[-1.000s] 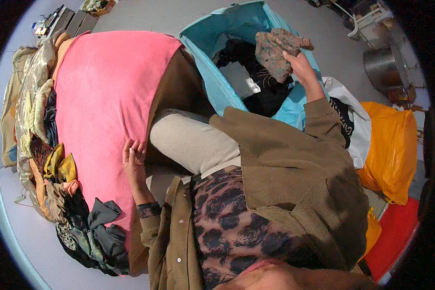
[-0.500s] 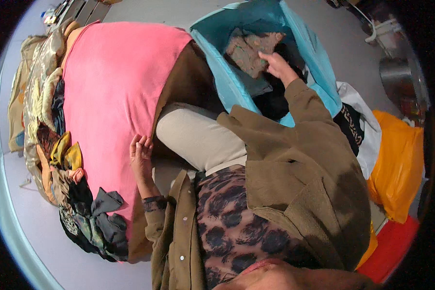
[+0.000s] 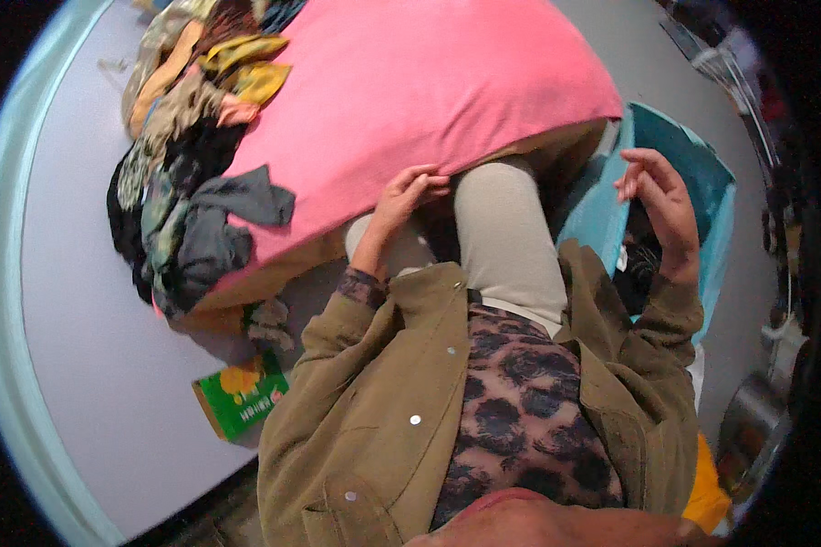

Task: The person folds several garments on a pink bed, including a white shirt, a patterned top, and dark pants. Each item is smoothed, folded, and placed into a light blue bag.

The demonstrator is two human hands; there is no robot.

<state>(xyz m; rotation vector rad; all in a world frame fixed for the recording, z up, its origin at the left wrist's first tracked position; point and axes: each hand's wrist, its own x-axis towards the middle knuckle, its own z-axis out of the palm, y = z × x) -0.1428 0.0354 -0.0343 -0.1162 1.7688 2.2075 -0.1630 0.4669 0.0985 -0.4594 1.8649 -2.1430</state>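
Observation:
My left hand (image 3: 409, 193) rests with curled fingers on the near edge of a pink cloth (image 3: 410, 100) spread over a low surface, just above my knee in pale trousers (image 3: 502, 228). My right hand (image 3: 655, 193) hovers empty, fingers apart, over a light blue bag (image 3: 684, 155) holding dark clothes (image 3: 639, 264). Olive jacket sleeves cover both my forearms.
A heap of mixed clothes (image 3: 182, 182), dark, yellow and patterned, lies along the left side of the pink cloth. A green carton (image 3: 239, 397) lies on the grey floor near my left elbow. An orange bag (image 3: 710, 479) and metal pots (image 3: 748, 419) sit at the right.
My right hand let go of the brownish patterned garment it held over the blue bag and is now empty. The view swung left and down; my left hand stayed on the pink cloth.

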